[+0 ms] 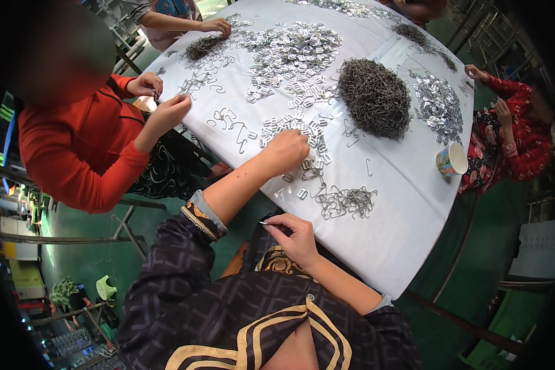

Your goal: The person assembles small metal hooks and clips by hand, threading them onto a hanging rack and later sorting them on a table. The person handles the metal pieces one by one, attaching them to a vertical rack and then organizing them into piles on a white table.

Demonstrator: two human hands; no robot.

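Note:
My left hand (288,150) reaches over the table with its fingers curled down at a small pile of flat silver slotted buckles (277,128). Its fingertips are partly hidden, so what they hold cannot be made out. Closer to my body, just off the table's edge, my right hand (297,239) pinches a small pale metal piece (264,223) between thumb and forefinger. Between the hands and to the right lies a loose tangle of bent wire hooks (346,202). A single buckle (302,193) sits near the table edge.
The white-covered table (407,209) bears a big heap of dark wire hooks (374,97), a large buckle pile (296,55), another buckle pile (439,108) and a paper cup (452,160). People sit at left and right; other hands work at the far side.

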